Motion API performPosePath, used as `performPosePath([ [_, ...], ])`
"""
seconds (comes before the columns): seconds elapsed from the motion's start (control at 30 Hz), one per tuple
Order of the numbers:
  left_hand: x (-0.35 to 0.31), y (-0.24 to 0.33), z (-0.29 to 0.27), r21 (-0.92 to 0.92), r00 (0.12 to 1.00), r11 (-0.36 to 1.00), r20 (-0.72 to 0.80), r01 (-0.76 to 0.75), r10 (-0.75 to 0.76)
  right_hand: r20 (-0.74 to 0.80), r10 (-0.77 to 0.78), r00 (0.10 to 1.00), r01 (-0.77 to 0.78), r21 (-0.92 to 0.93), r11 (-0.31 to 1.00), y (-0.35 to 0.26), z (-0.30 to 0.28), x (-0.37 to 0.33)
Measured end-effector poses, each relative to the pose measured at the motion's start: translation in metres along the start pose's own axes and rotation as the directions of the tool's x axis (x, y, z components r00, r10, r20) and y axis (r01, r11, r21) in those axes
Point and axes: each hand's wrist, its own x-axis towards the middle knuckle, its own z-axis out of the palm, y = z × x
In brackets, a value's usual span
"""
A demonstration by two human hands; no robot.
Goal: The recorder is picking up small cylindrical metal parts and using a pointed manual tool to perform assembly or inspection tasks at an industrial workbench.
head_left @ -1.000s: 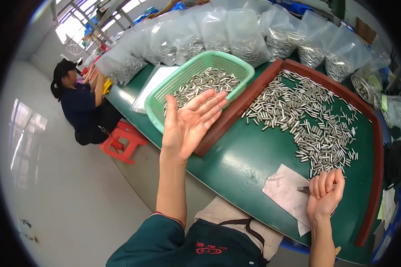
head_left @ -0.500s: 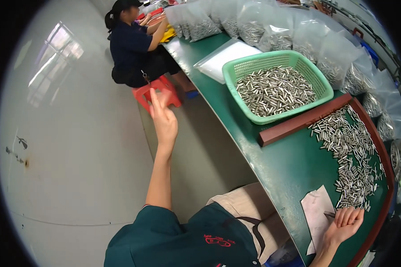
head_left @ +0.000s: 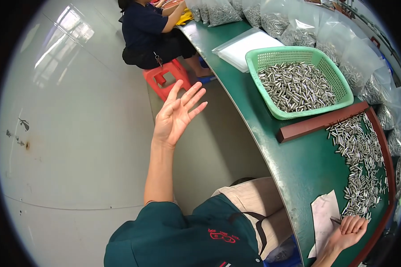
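1. The left hand [head_left: 176, 118], raised above the floor and well apart from the table [head_left: 289, 167], has its fingers spread; I see nothing in it.
2. The right hand [head_left: 352, 231] has its fingers curled around a dark pointed tool [head_left: 336, 220], whose tip projects over a pale sheet of paper [head_left: 325, 211]. I cannot tell whether the fingers touch the pins just beyond them.
3. The loose metal pins [head_left: 362, 151] lie scattered on the table, bounded by a reddish-brown frame [head_left: 322, 123]; this portion I judge left to handle.
4. The green basket [head_left: 289, 54], just outside the frame, holds a broad heap of similar pins [head_left: 298, 86]. Whether these are finished or waiting I cannot tell.
5. Clear bags [head_left: 305, 29] of small metal pieces line the table's far edge; I judge these done, and the work as a whole partway along.
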Motion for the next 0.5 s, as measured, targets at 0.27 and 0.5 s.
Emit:
performPosePath([
  [0.27,-0.001,-0.003,0.000,0.268,0.997,0.963,-0.058,-0.025,0.042,-0.033,0.004,0.999,-0.004,0.002,1.000,-0.001,0.001,0.001],
  [0.5,-0.002,-0.004,-0.020,0.255,0.972,0.965,-0.204,-0.061,0.116,-0.035,0.008,0.999,-0.008,-0.001,1.000,-0.001,0.002,0.000],
])
